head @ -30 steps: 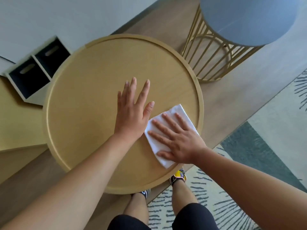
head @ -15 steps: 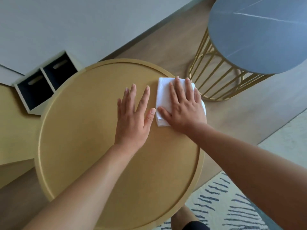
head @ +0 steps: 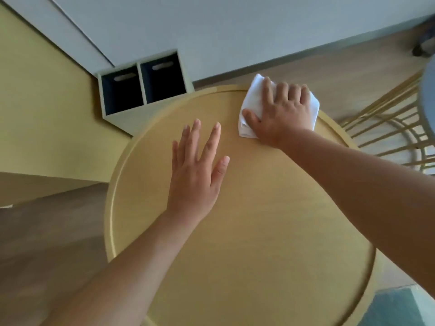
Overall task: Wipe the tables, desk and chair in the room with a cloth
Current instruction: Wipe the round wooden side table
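A round light-wood table [head: 247, 243] with a raised rim fills the middle of the view. My right hand [head: 282, 111] presses a folded white cloth [head: 253, 97] flat against the table's far edge, fingers curled over the rim there. My left hand [head: 195, 170] lies flat on the tabletop near its centre, fingers spread, holding nothing. The cloth sticks out past my right hand on both sides.
A second round table with a grey top [head: 427, 90] and gold wire legs [head: 388, 128] stands at the right. A white cube shelf with two dark bins [head: 141, 88] sits by the wall behind. A yellow panel [head: 35, 114] is at left, a patterned rug [head: 400, 307] at bottom right.
My right hand has slid the cloth from the near right part of the table up along the right side to the far edge. My left hand has stayed flat in place.
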Demonstrator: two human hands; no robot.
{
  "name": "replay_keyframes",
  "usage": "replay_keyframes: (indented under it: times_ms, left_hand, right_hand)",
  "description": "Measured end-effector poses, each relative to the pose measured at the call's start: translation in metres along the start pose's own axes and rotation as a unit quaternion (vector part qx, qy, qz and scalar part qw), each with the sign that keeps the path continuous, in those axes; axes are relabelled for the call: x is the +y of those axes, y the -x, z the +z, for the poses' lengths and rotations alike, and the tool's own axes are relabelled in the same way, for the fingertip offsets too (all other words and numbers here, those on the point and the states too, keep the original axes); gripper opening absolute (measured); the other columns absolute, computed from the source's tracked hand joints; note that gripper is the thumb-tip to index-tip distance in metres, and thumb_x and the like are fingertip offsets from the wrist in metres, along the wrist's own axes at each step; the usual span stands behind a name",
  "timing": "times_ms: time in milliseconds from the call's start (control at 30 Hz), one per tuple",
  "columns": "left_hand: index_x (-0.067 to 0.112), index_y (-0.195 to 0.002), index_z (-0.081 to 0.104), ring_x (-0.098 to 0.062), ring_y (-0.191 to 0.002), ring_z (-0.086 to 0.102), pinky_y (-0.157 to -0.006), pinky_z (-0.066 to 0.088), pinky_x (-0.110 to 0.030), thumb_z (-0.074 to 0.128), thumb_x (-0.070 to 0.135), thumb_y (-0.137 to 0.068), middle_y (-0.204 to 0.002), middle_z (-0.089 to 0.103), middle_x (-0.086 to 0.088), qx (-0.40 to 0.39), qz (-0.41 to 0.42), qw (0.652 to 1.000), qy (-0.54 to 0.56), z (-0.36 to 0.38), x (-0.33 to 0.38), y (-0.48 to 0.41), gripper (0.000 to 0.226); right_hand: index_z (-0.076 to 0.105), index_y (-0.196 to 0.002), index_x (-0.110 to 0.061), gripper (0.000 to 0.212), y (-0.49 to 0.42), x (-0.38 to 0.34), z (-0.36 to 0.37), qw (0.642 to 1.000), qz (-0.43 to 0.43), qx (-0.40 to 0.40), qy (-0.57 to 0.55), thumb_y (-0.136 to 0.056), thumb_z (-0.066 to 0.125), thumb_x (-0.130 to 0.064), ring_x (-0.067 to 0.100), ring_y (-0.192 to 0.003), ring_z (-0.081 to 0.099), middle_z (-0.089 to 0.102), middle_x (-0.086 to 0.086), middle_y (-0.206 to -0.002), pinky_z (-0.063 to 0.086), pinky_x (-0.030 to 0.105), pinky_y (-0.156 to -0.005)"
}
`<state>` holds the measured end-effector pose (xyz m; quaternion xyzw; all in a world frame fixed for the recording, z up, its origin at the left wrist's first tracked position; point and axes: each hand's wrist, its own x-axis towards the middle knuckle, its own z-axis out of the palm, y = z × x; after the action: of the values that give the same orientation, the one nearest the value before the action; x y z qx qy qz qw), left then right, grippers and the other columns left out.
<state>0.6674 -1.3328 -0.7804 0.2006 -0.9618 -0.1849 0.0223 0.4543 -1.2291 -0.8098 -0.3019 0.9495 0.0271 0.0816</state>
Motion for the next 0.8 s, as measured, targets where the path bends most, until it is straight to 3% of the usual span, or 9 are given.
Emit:
replay_keyframes:
  times_ms: [67,133,200,267,333,467,567,667,800]
  left_hand:
    - [0.031,-0.162,0.010,-0.026,-0.156,-0.003,-0.126,0.006,-0.053,0.021,0.053,-0.107,-0.169,0.004,-0.009,0.007,-0.016,1.000,-0.003,-0.006,-0.017,0.002,0.060]
    - [0.031,-0.162,0.010,-0.026,-0.156,-0.004,-0.126,0.006,-0.053,0.021,0.052,-0.107,-0.169,0.003,-0.009,0.016,-0.035,0.999,0.000,-0.014,-0.038,0.005,0.060]
    - [0.030,-0.162,0.011,-0.026,-0.156,-0.004,-0.125,0.007,-0.053,0.021,0.052,-0.107,-0.169,0.003,-0.010,0.025,-0.044,0.999,0.001,-0.020,-0.056,0.009,0.060]
    - [0.029,-0.162,0.012,-0.028,-0.156,-0.003,-0.125,0.010,-0.055,0.021,0.052,-0.107,-0.169,0.005,-0.012,0.036,-0.049,0.998,0.004,-0.026,-0.073,0.012,0.060]
    - [0.029,-0.162,0.013,-0.029,-0.156,-0.002,-0.124,0.011,-0.055,0.021,0.052,-0.107,-0.169,0.006,-0.012,0.043,-0.057,0.997,0.008,-0.031,-0.090,0.015,0.060]
    - [0.029,-0.162,0.013,-0.028,-0.156,-0.002,-0.124,0.010,-0.056,0.019,0.053,-0.107,-0.169,0.005,-0.011,0.050,-0.077,0.996,0.019,-0.044,-0.124,0.025,0.061]
    - [0.030,-0.161,0.012,-0.027,-0.156,-0.002,-0.125,0.009,-0.055,0.021,0.052,-0.107,-0.169,0.005,-0.010,0.058,-0.089,0.994,0.023,-0.053,-0.149,0.033,0.059]
    - [0.029,-0.161,0.014,-0.027,-0.156,-0.001,-0.125,0.009,-0.055,0.019,0.052,-0.107,-0.169,0.008,-0.010,0.062,-0.111,0.991,0.030,-0.062,-0.175,0.046,0.059]
    - [0.027,-0.161,0.015,-0.027,-0.156,0.000,-0.125,0.008,-0.054,0.018,0.053,-0.106,-0.169,0.008,-0.011,0.061,-0.121,0.990,0.030,-0.074,-0.197,0.065,0.061]
  right_hand:
    - [0.007,-0.161,-0.015,0.091,-0.015,-0.018,-0.003,0.999,-0.033,-0.012,0.033,-0.092,0.015,-0.073,0.050,-0.147,0.021,0.029,0.030,-0.156,0.002,0.058,-0.124]
    - [0.016,-0.159,-0.009,0.092,-0.031,-0.042,-0.008,0.996,-0.063,-0.024,0.063,-0.093,0.015,-0.073,0.050,-0.150,0.015,0.029,0.034,-0.156,0.003,0.057,-0.125]
    - [0.036,-0.147,-0.005,0.089,-0.044,-0.066,-0.016,0.993,-0.083,-0.034,0.073,-0.092,0.020,-0.072,0.047,-0.143,0.031,0.045,0.032,-0.145,0.019,0.054,-0.121]
    - [0.046,-0.132,-0.006,0.080,-0.050,-0.089,-0.020,0.992,-0.107,-0.041,0.060,-0.092,0.024,-0.072,0.043,-0.124,0.048,0.054,0.023,-0.130,0.035,0.052,-0.106]
    - [0.048,-0.126,-0.007,0.075,-0.051,-0.114,-0.019,0.989,-0.134,-0.032,0.048,-0.093,0.025,-0.070,0.041,-0.116,0.050,0.053,0.019,-0.124,0.037,0.051,-0.099]
    - [0.050,-0.123,-0.008,0.072,-0.037,-0.167,-0.013,0.982,-0.184,-0.013,0.029,-0.094,0.024,-0.068,0.040,-0.120,0.045,0.052,0.018,-0.126,0.029,0.054,-0.109]
    - [0.050,-0.129,-0.009,0.077,-0.016,-0.210,-0.010,0.973,-0.227,-0.017,0.033,-0.093,0.020,-0.070,0.041,-0.133,0.038,0.050,0.018,-0.133,0.012,0.057,-0.122]
    - [0.048,-0.134,-0.012,0.082,0.013,-0.252,-0.006,0.962,-0.267,-0.034,0.036,-0.094,0.015,-0.074,0.037,-0.145,0.029,0.048,0.014,-0.139,-0.003,0.063,-0.123]
    - [0.049,-0.136,-0.012,0.086,0.055,-0.285,-0.006,0.952,-0.298,-0.049,0.044,-0.093,0.006,-0.073,0.035,-0.148,0.025,0.047,0.012,-0.143,-0.003,0.064,-0.122]
